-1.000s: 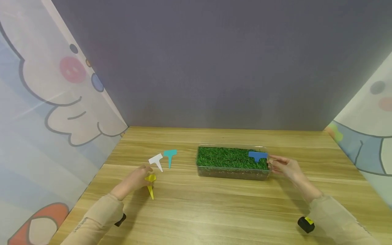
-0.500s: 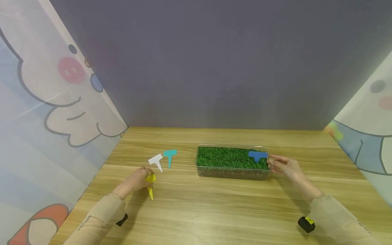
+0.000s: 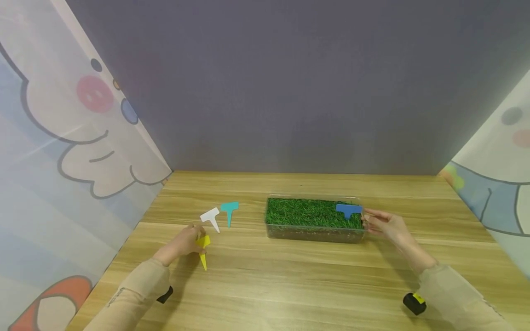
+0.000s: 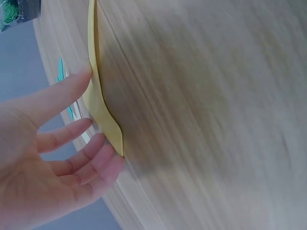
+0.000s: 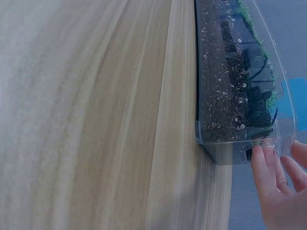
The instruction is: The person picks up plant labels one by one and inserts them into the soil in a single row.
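Thumb and fingers of my left hand (image 3: 182, 243) hold the yellow T-shaped plant label (image 4: 103, 112) at its head, low over the table, its stem pointing toward me. Just beyond lie a white plant label (image 3: 210, 215) and a teal one (image 3: 229, 208). To the right stands a clear plastic planter (image 3: 314, 234) with soil and green grass. A blue plant label (image 3: 348, 209) is upright in the grass near its right end. My right hand (image 3: 389, 229) touches the planter's right end wall with fairly straight fingers, the thumb near the rim.
The wooden table (image 3: 265, 280) ends at a grey panel (image 3: 273, 92) behind. Cartoon-printed sheets (image 3: 45, 151) flank both sides. A black wrist device (image 3: 414, 303) hangs under the right sleeve, and another black piece (image 3: 164, 294) sits under the left one.
Hardly anything differs. My left hand and the yellow plant label keep their place, and my right hand stays at the planter's end. The head view has shifted very slightly.
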Demonstrator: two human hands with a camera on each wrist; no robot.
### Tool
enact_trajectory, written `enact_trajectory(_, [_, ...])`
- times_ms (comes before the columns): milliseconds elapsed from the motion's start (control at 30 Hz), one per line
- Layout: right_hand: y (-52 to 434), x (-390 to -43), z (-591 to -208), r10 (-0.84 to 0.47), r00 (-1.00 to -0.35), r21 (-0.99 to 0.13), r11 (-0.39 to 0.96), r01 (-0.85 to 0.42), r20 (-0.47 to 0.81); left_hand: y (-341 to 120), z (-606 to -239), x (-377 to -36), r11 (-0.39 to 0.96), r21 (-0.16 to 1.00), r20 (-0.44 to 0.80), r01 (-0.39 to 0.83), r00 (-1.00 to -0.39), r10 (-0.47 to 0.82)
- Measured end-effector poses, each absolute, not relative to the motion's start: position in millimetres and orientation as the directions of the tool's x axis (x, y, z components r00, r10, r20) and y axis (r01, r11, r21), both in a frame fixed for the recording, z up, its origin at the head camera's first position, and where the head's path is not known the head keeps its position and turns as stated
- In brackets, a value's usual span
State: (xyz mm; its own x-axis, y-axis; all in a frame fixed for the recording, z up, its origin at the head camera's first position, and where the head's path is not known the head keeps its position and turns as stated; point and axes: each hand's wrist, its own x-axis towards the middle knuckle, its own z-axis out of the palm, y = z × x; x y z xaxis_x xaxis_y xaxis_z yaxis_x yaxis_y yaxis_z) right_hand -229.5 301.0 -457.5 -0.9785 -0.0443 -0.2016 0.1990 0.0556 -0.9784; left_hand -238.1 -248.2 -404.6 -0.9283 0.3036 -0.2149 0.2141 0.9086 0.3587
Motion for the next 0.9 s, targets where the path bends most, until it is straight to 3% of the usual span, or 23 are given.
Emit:
enact_trajectory(267, [300.3,-230.3,-456.7,-0.034,-0.978,-0.978,0.052,0.202,-0.204,-248.8,-405.3,-240.4,0.907,0.381,-0.265,0.177,-0.919,0.291])
enact_trajectory(567, [285.2,-214.6,-424.1,-0.045,-0.984,-0.98,0.113,0.165,-0.171,-253.0,-407.9,-240.6,0.899,0.423,-0.298,0.115,-0.919,0.258])
enact_trajectory(900, [292.5,-220.4,-436.9,-0.065,-0.982,-0.981,0.089,0.17,-0.176,-261.1,-408.7,-248.4,0.854,0.503,-0.299,0.129,-0.902,0.312])
